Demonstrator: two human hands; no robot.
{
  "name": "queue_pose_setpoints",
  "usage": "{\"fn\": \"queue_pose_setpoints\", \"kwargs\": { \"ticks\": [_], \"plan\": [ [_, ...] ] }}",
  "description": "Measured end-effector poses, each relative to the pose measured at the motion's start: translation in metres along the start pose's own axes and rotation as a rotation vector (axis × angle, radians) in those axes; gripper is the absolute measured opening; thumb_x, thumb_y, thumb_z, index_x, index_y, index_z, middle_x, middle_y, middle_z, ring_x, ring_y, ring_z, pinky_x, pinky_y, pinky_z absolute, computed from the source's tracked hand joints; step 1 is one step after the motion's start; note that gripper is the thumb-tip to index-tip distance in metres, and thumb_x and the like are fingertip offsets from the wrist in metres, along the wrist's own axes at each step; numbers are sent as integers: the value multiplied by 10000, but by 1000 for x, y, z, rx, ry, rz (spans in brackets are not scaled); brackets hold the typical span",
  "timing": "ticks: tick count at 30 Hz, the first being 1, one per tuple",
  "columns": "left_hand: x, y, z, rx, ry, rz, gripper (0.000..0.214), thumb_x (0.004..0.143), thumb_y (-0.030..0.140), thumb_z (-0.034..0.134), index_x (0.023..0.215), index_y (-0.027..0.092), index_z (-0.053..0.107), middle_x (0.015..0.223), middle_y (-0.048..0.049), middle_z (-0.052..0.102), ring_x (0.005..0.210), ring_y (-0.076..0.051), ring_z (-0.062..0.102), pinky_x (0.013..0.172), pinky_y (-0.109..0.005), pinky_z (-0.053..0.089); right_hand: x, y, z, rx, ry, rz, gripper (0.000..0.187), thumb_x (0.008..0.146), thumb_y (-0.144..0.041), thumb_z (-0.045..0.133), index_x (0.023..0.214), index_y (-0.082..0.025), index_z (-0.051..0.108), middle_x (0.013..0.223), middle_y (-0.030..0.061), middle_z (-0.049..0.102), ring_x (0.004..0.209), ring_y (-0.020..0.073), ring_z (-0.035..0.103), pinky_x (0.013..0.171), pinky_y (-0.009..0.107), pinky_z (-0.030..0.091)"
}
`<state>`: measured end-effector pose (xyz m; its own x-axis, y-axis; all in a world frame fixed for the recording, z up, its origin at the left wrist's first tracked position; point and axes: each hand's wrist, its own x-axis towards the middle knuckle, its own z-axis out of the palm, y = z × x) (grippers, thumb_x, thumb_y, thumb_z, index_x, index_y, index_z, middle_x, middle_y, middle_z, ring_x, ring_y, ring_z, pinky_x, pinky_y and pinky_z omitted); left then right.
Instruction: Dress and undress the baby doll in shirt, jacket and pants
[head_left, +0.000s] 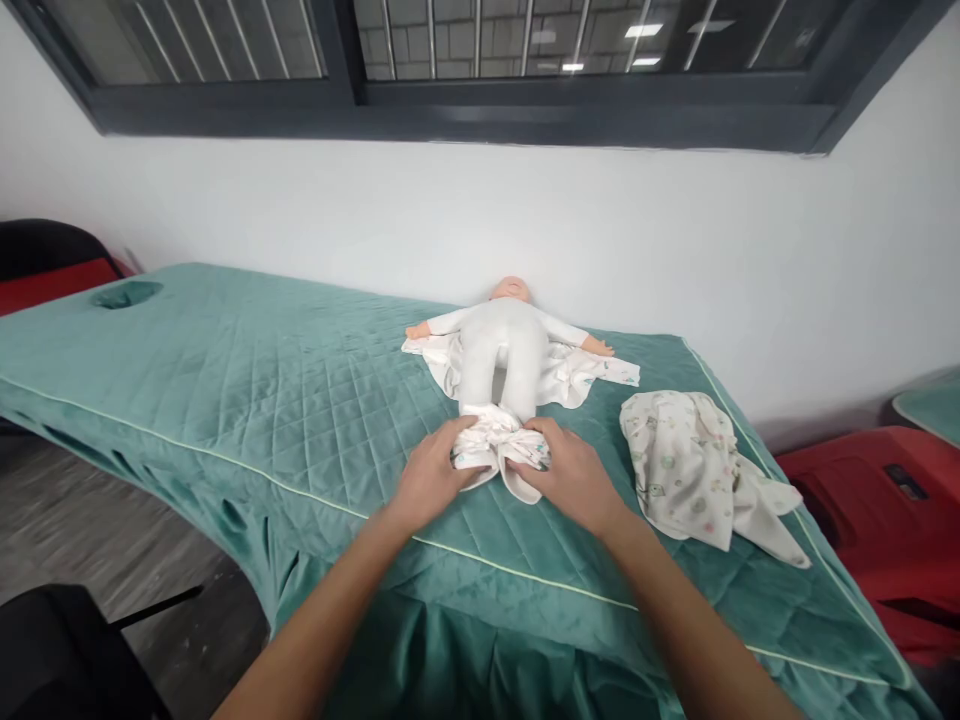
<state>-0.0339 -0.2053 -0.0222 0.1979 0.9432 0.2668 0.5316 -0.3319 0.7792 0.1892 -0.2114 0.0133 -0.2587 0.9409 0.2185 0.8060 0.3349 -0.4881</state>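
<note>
Via the head camera, I pinch bunched white baby pants (495,436) between the fingers of my left hand (429,482) and right hand (576,478), at a baby doll's (501,328) lower legs, on a green massage bed (315,400).

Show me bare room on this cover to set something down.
Widest: the green cover between the round hollow and the doll. Smaller: between the right forearm and the patterned cloth. Crowded: the doll's legs, where the left hand and right hand grip the bunched garment.
</note>
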Motion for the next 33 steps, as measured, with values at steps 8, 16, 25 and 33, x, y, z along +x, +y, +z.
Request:
{"fn": "queue_pose_setpoints", "kwargs": {
  "ticks": [8,16,25,33],
  "plan": [
    [-23,46,-62,-149,-447,-73,429,767,215,679,1189,281,650,1146,-15,715,1000,-241,678,826,-315,549,-31,-28,-38,259,-165,87,353,758,-209,644,1106,-251,611,986,17,720,824,225,647,710,310,437],
    [26,77,-138,-247,-851,9,559,597,326,848,1135,261,711,1150,-56,717,1081,-315,660,848,-340,556,9,-38,-105,775,-535,-17,409,693,-328,778,1057,-196,650,962,32,679,845,205,636,679,274,484],
    [66,122,-181,70,-517,59,328,533,373,868,777,238,695,779,-10,670,789,-236,682,672,-292,519,48,-91,-186,408,-647,-229,460,626,-388,853,1035,-207,745,954,38,721,822,202,668,650,263,498],
    [60,172,-163,123,-208,191,131,702,181,738,761,163,623,711,6,540,784,-190,620,700,-283,472,49,-112,-185,349,-319,-199,351,798,-530,726,750,-183,717,737,14,643,706,152,603,600,272,447]
  ]
}}
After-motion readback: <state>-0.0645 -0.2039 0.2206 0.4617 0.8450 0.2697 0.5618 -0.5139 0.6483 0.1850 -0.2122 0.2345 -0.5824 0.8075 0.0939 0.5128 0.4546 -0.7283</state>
